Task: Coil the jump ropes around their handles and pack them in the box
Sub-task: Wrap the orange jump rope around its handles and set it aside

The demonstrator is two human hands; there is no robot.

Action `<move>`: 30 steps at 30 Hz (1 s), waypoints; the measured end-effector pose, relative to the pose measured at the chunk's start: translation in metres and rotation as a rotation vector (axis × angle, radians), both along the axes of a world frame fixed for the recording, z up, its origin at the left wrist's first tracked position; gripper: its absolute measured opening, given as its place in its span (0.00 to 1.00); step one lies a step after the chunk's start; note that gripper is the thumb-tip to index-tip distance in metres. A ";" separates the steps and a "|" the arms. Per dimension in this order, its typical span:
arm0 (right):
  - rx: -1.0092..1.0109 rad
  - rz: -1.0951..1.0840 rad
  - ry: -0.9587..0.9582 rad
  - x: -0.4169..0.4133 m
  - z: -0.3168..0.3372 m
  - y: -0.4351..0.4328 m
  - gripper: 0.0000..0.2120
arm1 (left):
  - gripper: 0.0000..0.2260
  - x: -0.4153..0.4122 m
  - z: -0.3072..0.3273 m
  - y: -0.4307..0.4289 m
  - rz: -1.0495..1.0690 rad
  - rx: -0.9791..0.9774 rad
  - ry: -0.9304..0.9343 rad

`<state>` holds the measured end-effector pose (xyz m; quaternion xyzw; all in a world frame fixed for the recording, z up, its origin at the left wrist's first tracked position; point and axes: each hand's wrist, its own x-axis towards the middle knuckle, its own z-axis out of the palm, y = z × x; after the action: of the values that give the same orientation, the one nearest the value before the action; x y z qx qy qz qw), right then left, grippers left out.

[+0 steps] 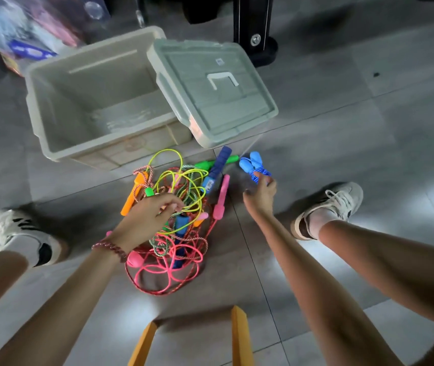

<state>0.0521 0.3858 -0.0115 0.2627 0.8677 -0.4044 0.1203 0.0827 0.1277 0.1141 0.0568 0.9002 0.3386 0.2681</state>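
Notably, R hand (261,197) pinches blue rope (258,171), already coiled on its handles (245,164), near the box (52,114); L hand (148,216) hovers curled over tangled pile (173,249), grasp unclear. Cords likely light, limp, snag-prone: take by rigid handles.

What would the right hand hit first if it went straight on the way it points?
Probably the lid propped against the box: the right hand and its coiled blue rope aim at its lower edge. Depth is unclear; the dark blue handle could come first.
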 end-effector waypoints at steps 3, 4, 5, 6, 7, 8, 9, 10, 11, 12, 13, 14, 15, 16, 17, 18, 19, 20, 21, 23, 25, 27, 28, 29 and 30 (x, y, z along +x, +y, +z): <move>-0.108 0.422 0.025 0.005 0.015 -0.049 0.27 | 0.11 0.011 0.001 -0.019 0.114 0.021 0.014; -0.153 0.572 -0.030 0.007 0.014 -0.068 0.28 | 0.12 0.016 0.002 -0.026 0.160 0.043 0.021; -0.160 0.701 -0.084 0.008 0.012 -0.085 0.29 | 0.13 0.022 0.003 -0.033 0.196 0.064 0.031; -0.118 0.807 -0.146 0.010 0.007 -0.102 0.29 | 0.13 0.029 0.007 -0.041 0.218 0.076 0.041; -0.032 0.882 -0.202 0.012 0.000 -0.110 0.27 | 0.14 0.035 0.009 -0.044 0.223 0.085 0.048; 0.078 0.906 -0.227 0.013 -0.003 -0.115 0.23 | 0.15 0.041 0.010 -0.049 0.223 0.092 0.052; 0.168 0.875 -0.230 0.013 -0.003 -0.119 0.17 | 0.16 0.047 0.013 -0.056 0.224 0.093 0.057; 0.189 0.789 -0.187 0.012 0.002 -0.120 0.14 | 0.16 0.053 0.014 -0.062 0.223 0.086 0.063; 0.159 0.700 -0.132 0.010 0.009 -0.120 0.12 | 0.17 0.058 0.016 -0.069 0.218 0.076 0.072; 0.096 0.648 -0.059 0.007 0.020 -0.120 0.12 | 0.18 0.063 0.017 -0.076 0.215 0.068 0.083; 0.025 0.653 0.003 0.003 0.035 -0.118 0.12 | 0.18 0.065 0.018 -0.080 0.216 0.067 0.090; -0.034 0.691 0.028 -0.001 0.048 -0.115 0.11 | 0.17 0.067 0.018 -0.083 0.228 0.071 0.094; -0.067 0.754 0.043 -0.003 0.064 -0.113 0.11 | 0.16 0.069 0.021 -0.084 0.244 0.076 0.106; -0.080 0.814 0.022 -0.004 0.077 -0.109 0.11 | 0.14 0.071 0.022 -0.085 0.266 0.078 0.117; -0.099 0.852 -0.018 -0.003 0.092 -0.107 0.11 | 0.14 0.072 0.024 -0.083 0.292 0.091 0.118; -0.135 0.868 -0.057 -0.002 0.105 -0.103 0.10 | 0.14 0.073 0.025 -0.081 0.317 0.110 0.116; -0.199 0.867 -0.088 0.000 0.119 -0.100 0.09 | 0.15 0.075 0.027 -0.077 0.331 0.133 0.121; -0.289 0.852 -0.090 0.004 0.132 -0.098 0.08 | 0.16 0.076 0.027 -0.074 0.337 0.153 0.137; -0.391 0.819 -0.081 0.008 0.146 -0.096 0.08 | 0.19 0.078 0.029 -0.070 0.332 0.176 0.160; -0.604 0.738 -0.050 0.014 0.176 -0.093 0.09 | 0.26 0.080 0.035 -0.060 0.292 0.230 0.205; -0.716 0.733 -0.024 0.019 0.207 -0.092 0.11 | 0.34 0.082 0.044 -0.048 0.249 0.253 0.219; -0.647 0.849 0.007 0.023 0.235 -0.093 0.09 | 0.35 0.080 0.048 -0.036 0.210 0.240 0.233; -0.569 0.905 0.033 0.025 0.247 -0.093 0.09 | 0.33 0.078 0.051 -0.031 0.210 0.256 0.228; -0.517 0.934 0.060 0.026 0.257 -0.092 0.08 | 0.29 0.075 0.054 -0.027 0.207 0.281 0.237; -0.496 0.939 0.084 0.028 0.266 -0.091 0.08 | 0.22 0.072 0.058 -0.023 0.192 0.303 0.255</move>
<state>0.0805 0.2945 0.2546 -0.2067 0.7742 -0.5103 0.3123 0.1549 0.1043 0.1719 0.0529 0.8670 0.4838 0.1070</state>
